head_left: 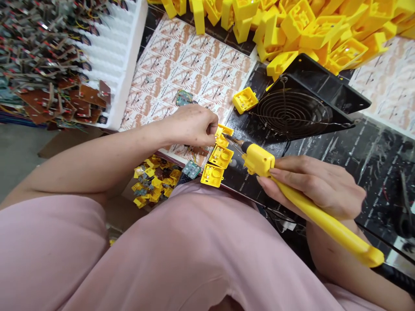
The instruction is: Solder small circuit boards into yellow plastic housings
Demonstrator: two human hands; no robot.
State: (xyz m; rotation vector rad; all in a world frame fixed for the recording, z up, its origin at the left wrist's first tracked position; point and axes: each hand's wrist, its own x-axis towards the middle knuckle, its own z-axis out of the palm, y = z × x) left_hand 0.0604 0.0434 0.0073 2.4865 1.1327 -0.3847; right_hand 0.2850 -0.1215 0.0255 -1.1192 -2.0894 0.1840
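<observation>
My right hand grips a yellow soldering iron, its metal tip pointing left into the top one of three small yellow plastic casings. That top casing is partly covered by my left hand, whose fingers are pinched together at its left edge. What they hold, if anything, is hidden. Just below sit a middle casing and a lower casing, in a row along the table edge, open side up with small metal parts inside. A small green circuit board lies left of the lower casing.
A black fan stands behind the iron, with a single yellow casing beside it. Many yellow casings are heaped at the back. Brown circuit boards fill a white foam tray on the left. Scissors lie far right.
</observation>
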